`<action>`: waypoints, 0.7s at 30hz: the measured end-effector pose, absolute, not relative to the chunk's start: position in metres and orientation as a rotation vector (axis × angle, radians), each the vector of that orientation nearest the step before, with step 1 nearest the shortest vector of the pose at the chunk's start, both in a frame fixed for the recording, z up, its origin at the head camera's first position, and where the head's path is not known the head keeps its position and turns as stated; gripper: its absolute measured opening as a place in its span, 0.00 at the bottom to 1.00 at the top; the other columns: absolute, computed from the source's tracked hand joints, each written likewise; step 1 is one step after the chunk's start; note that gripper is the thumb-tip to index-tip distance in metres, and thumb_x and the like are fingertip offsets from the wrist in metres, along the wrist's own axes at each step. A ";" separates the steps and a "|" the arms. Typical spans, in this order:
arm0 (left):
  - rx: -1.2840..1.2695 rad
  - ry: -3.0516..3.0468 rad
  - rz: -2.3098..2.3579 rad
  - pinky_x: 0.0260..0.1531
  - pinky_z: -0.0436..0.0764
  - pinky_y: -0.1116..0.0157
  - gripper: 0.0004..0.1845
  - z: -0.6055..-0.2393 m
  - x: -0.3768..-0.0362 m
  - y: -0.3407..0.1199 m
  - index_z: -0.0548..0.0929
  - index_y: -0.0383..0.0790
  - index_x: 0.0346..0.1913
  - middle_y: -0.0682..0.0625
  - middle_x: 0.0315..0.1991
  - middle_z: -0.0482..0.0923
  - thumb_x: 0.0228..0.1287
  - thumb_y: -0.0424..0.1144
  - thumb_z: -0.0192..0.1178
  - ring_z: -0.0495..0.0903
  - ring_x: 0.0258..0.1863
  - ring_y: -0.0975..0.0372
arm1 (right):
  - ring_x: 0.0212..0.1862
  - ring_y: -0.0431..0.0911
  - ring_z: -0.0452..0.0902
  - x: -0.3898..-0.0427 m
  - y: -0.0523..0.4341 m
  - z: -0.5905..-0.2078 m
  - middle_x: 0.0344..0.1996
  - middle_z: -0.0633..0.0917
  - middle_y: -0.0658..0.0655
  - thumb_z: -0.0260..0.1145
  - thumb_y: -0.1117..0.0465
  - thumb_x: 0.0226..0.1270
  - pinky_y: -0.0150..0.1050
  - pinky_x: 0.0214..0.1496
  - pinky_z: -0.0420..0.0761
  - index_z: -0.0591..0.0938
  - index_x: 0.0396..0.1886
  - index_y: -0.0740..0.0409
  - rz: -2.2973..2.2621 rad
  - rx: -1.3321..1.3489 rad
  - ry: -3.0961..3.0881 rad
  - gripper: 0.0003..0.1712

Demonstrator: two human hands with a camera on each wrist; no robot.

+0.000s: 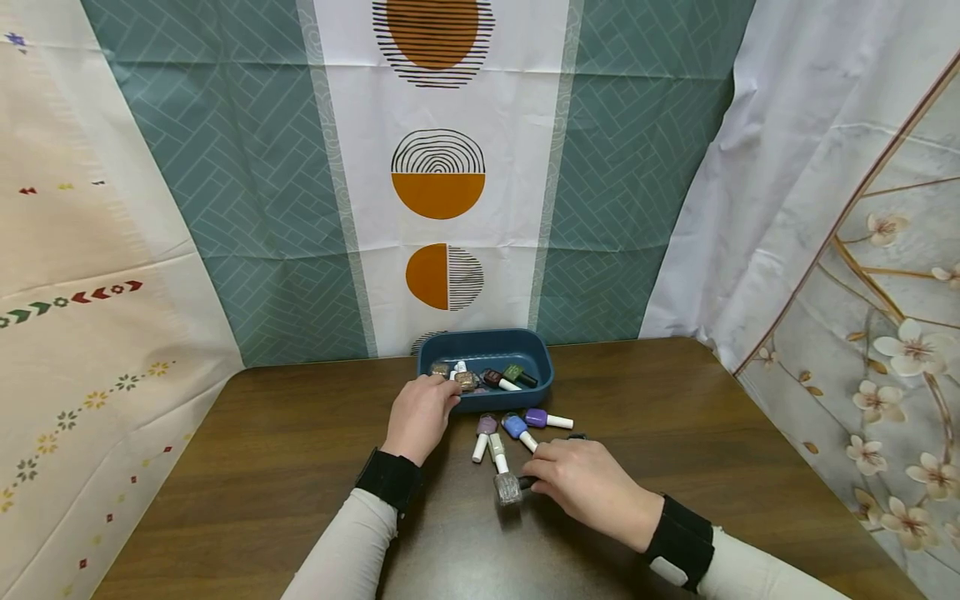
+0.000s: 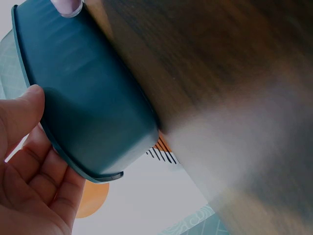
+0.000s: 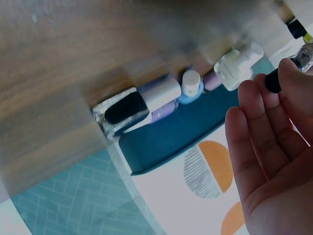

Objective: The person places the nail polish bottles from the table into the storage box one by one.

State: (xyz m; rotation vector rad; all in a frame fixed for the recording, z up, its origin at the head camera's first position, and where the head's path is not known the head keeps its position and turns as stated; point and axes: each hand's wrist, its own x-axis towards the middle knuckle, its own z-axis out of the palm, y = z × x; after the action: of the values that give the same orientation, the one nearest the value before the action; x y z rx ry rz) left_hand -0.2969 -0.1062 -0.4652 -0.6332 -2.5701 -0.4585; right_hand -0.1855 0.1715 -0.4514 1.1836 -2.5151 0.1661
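My left fingers (image 1: 437,392) grip the blue bin (image 1: 502,403); before it, my right fingers (image 1: 553,465) pinch the glitter bottle (image 1: 508,491) by its black cap (image 1: 527,482), best kept clear of neighbouring bottles (image 1: 486,425).

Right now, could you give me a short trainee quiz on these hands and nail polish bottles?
1. Which hand holds the squarish, glittery silver bottle by its black cap?
2. True or false: the deep purple bottle with the white cap lies outside the dark blue rectangular tray.
3. What colour lid does the green bottle inside that tray have: (a) white, (b) black, (c) gold?

Key: 1. The right hand; 2. true; 3. (b) black.
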 end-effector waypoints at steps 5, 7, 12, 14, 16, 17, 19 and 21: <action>-0.637 -2.575 -0.457 0.50 0.86 0.52 0.04 -0.465 -0.297 -0.107 0.95 0.43 0.46 0.49 0.38 0.89 0.73 0.36 0.75 0.84 0.40 0.53 | 0.37 0.37 0.83 -0.190 0.173 -0.447 0.36 0.86 0.44 0.88 0.60 0.62 0.35 0.39 0.86 0.93 0.46 0.49 0.151 1.158 -2.465 0.14; -0.640 -2.574 -0.451 0.50 0.86 0.52 0.03 -0.465 -0.297 -0.107 0.95 0.42 0.46 0.49 0.38 0.89 0.73 0.35 0.75 0.84 0.40 0.53 | 0.37 0.37 0.83 -0.191 0.174 -0.445 0.36 0.86 0.44 0.88 0.60 0.61 0.35 0.39 0.86 0.94 0.45 0.49 0.150 1.149 -2.450 0.15; -0.637 -2.584 -0.455 0.51 0.85 0.52 0.04 -0.464 -0.297 -0.106 0.95 0.42 0.47 0.49 0.39 0.90 0.73 0.36 0.75 0.84 0.40 0.52 | 0.36 0.37 0.82 -0.194 0.175 -0.440 0.36 0.86 0.45 0.89 0.60 0.60 0.35 0.38 0.86 0.94 0.45 0.51 0.142 1.120 -2.444 0.15; -0.631 -2.591 -0.459 0.52 0.85 0.52 0.04 -0.463 -0.297 -0.106 0.95 0.43 0.47 0.49 0.40 0.90 0.73 0.36 0.75 0.84 0.41 0.52 | 0.36 0.38 0.82 -0.195 0.176 -0.438 0.36 0.87 0.45 0.89 0.60 0.60 0.35 0.38 0.86 0.94 0.46 0.51 0.135 1.112 -2.448 0.15; -0.627 -2.595 -0.463 0.52 0.85 0.52 0.04 -0.464 -0.297 -0.106 0.95 0.43 0.47 0.49 0.40 0.90 0.73 0.36 0.75 0.84 0.41 0.52 | 0.37 0.39 0.83 -0.196 0.177 -0.436 0.38 0.88 0.46 0.89 0.60 0.61 0.36 0.39 0.87 0.94 0.46 0.52 0.121 1.105 -2.448 0.15; -0.628 -2.593 -0.463 0.52 0.85 0.52 0.04 -0.464 -0.297 -0.106 0.95 0.43 0.47 0.49 0.40 0.90 0.73 0.36 0.75 0.84 0.41 0.52 | 0.37 0.39 0.84 -0.197 0.177 -0.435 0.38 0.89 0.46 0.89 0.59 0.61 0.36 0.39 0.87 0.94 0.47 0.52 0.116 1.105 -2.446 0.16; -0.630 -2.588 -0.464 0.52 0.85 0.52 0.04 -0.464 -0.297 -0.106 0.95 0.43 0.47 0.49 0.39 0.90 0.73 0.36 0.75 0.84 0.41 0.52 | 0.38 0.40 0.84 -0.199 0.177 -0.433 0.39 0.89 0.47 0.89 0.59 0.60 0.36 0.40 0.87 0.94 0.47 0.53 0.105 1.106 -2.430 0.16; -0.632 -2.585 -0.468 0.51 0.85 0.52 0.04 -0.464 -0.296 -0.106 0.95 0.43 0.47 0.49 0.39 0.90 0.73 0.36 0.75 0.84 0.40 0.52 | 0.38 0.41 0.85 -0.203 0.177 -0.430 0.38 0.89 0.47 0.89 0.60 0.60 0.37 0.40 0.88 0.94 0.46 0.53 0.096 1.102 -2.409 0.16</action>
State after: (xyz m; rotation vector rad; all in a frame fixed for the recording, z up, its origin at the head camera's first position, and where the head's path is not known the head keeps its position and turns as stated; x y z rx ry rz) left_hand -0.2962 -0.1065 -0.4641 -0.6323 -2.5846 -0.4682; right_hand -0.2025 0.1770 -0.4303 1.1016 -2.4092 0.0958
